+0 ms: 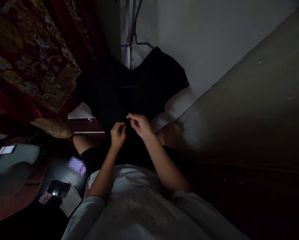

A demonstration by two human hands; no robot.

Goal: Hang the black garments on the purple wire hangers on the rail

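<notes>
A black garment [154, 83] hangs by its shoulders from a thin purple hanger [144, 43] in front of me. Both hands are at its lower front, close to each other. My left hand [118, 136] is closed, thumb and forefinger curled together near the cloth. Higher and to the right, my right hand [140, 125] is also closed, its forefinger and thumb pinched and pointing left. Anything between the fingers of either hand is too small and dark to make out. The black cloth fills the space behind both hands.
A metal pole [127, 33] rises behind the hanger, against a pale wall [189, 40]. Red embroidered cloth [39, 60] hangs at left. A dark seat [46, 170] beside me bears a black phone [58, 188] and a folded paper [70, 201]. Another phone [6, 150] lies on a grey seat.
</notes>
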